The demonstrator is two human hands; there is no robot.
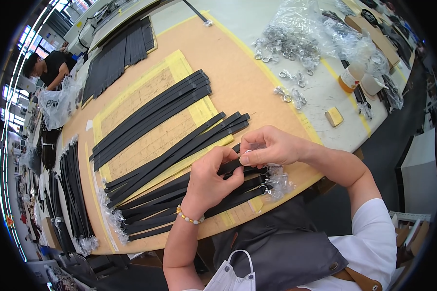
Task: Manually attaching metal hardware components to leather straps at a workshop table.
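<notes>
Between thumb and fingers, my left hand (210, 178) grips a flat black strap (229, 167) close to its end. My right hand (273, 147) pinches at that same end, closed on a small plastic-wrapped metal clasp mostly hidden by the fingers. Beneath my hands lie several finished-looking black straps (155, 214), with metal clasps in clear plastic (276, 186) at their right ends and more plastic-wrapped pieces (112, 213) at their left ends. Just beyond, a loose group of black straps (179, 151) fans out with bare ends.
More straps (153, 118) rest on a yellow-taped board (179, 65); others form a dark stack (119, 56) and a left-hand bundle (75, 194). Wrapped clasps (291, 41) heap at upper right, near a yellow block (334, 117) and an orange-and-clear container (350, 77). A person (51, 68) works at far left.
</notes>
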